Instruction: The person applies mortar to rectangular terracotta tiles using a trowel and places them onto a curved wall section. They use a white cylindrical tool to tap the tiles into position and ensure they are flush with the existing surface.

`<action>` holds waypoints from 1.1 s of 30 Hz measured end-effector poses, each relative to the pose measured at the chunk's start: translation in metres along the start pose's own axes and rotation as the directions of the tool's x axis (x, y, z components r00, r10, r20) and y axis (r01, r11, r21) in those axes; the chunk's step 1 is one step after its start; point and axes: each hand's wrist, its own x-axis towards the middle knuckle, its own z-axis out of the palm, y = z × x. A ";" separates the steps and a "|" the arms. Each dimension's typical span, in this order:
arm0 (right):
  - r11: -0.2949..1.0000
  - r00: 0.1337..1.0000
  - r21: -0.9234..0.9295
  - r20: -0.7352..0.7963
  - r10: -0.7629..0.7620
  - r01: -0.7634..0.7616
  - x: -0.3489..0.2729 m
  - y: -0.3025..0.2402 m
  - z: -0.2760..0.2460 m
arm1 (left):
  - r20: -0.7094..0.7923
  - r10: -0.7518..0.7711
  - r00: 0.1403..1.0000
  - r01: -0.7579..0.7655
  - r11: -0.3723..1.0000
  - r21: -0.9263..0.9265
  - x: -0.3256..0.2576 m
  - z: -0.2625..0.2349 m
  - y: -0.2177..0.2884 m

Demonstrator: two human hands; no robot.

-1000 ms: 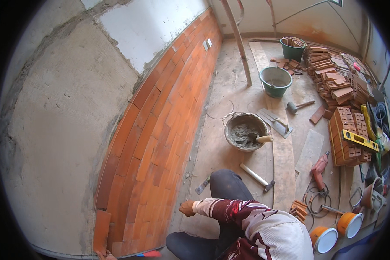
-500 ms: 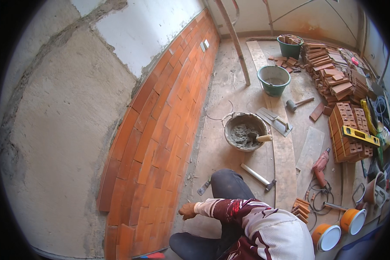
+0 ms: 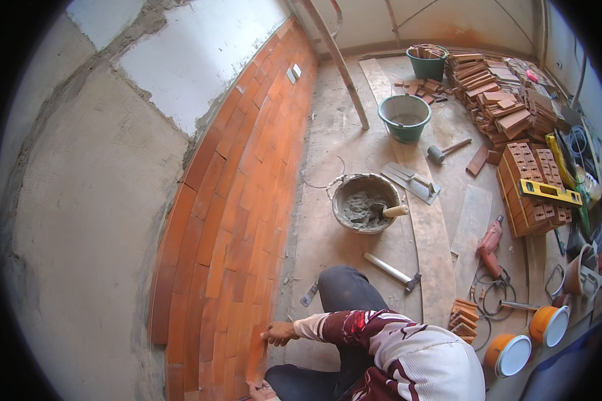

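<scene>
My right hand [image 3: 279, 332] reaches left on a patterned sleeve and pinches the upper edge of an orange brick tile [image 3: 257, 361] that stands against the foot of the wall. My left hand [image 3: 261, 391] shows only partly at the bottom edge, at the lower end of the same tile; its grip is hidden. The tile belongs to a band of orange brick tiles [image 3: 247, 200] covering the lower wall, with grey render [image 3: 93, 220] above it. My bent knee [image 3: 344, 291] is just right of the hands.
On the floor stand a mortar bucket with a trowel [image 3: 364, 204], a rubber mallet [image 3: 391, 271], a green bucket [image 3: 405, 117], a notched trowel [image 3: 411, 180] and a hammer [image 3: 445, 150]. Tile stacks [image 3: 532, 194], a yellow level [image 3: 548, 192], a drill [image 3: 489, 244] and orange tubs [image 3: 548, 324] fill the right side.
My right hand has slid a little down and left along the tile, and my left hand has come into view at the bottom edge. The view has shifted slightly.
</scene>
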 end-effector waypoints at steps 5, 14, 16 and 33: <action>0.989 0.997 0.143 -0.074 -0.026 0.037 0.007 -0.008 0.002 | 0.021 -0.067 0.998 0.068 0.997 -0.028 0.027 -0.016 -0.007; 0.962 0.924 0.087 -0.312 -0.221 0.260 -0.007 -0.017 -0.018 | 0.003 0.013 1.000 -0.013 0.987 0.161 0.026 0.030 -0.047; 0.947 0.903 0.066 -0.329 -0.276 0.314 -0.019 -0.026 -0.001 | -0.026 -0.013 1.000 0.018 0.987 0.161 0.016 0.029 -0.037; 0.976 0.730 -0.041 -0.658 -0.187 0.212 -0.022 -0.041 -0.015 | -0.113 -0.160 0.981 0.172 0.979 0.106 -0.016 0.109 -0.079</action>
